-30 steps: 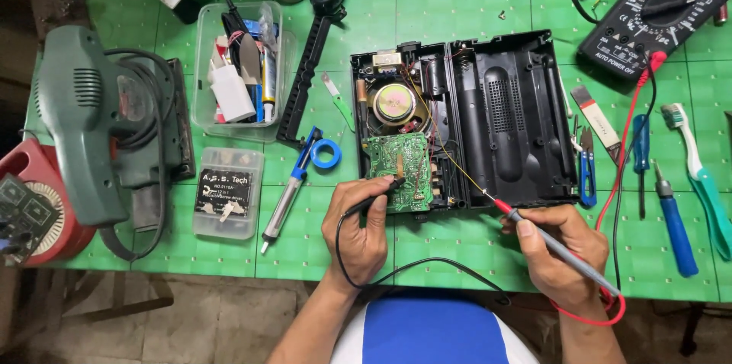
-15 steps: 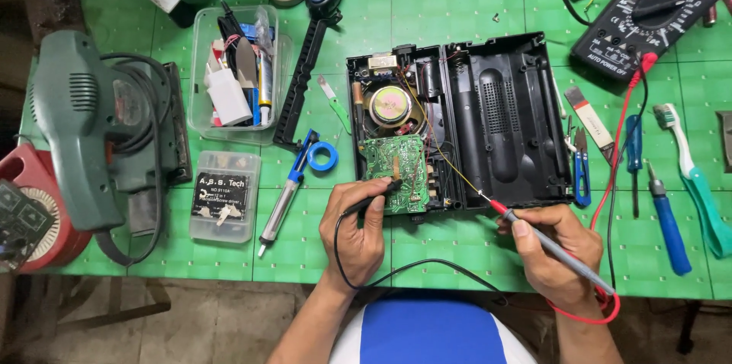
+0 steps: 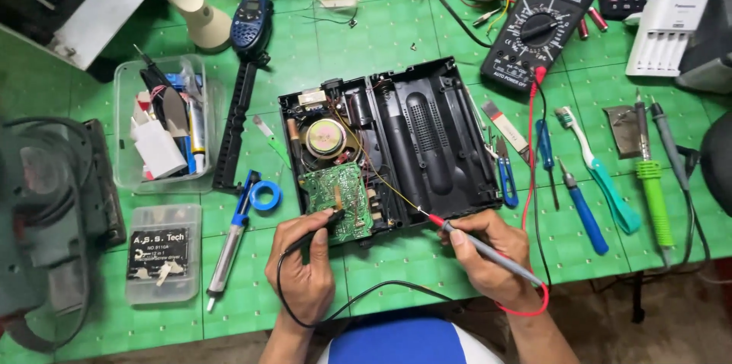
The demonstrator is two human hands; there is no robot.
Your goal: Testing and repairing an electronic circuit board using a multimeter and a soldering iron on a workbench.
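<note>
An opened black radio case (image 3: 427,143) lies on the green cutting mat (image 3: 381,36), showing a round speaker (image 3: 324,137) and a green circuit board (image 3: 339,200). My left hand (image 3: 301,272) grips a black test probe (image 3: 320,228) whose tip touches the board's lower edge. My right hand (image 3: 488,257) holds a red-tipped probe (image 3: 465,234), its tip at the case's front edge near a yellow wire. A red lead (image 3: 530,158) runs up to the black multimeter (image 3: 545,17) at the back right.
Screwdrivers (image 3: 583,208), a toothbrush (image 3: 598,169) and a green-handled iron (image 3: 654,189) lie to the right. A clear bin of parts (image 3: 156,128), a small lidded box (image 3: 160,253), a desoldering pump (image 3: 232,238) and a green power tool (image 3: 46,211) sit left.
The view has shifted so more of the back of the bench shows. Both hands keep their probes in nearly the same spots on the board and case.
</note>
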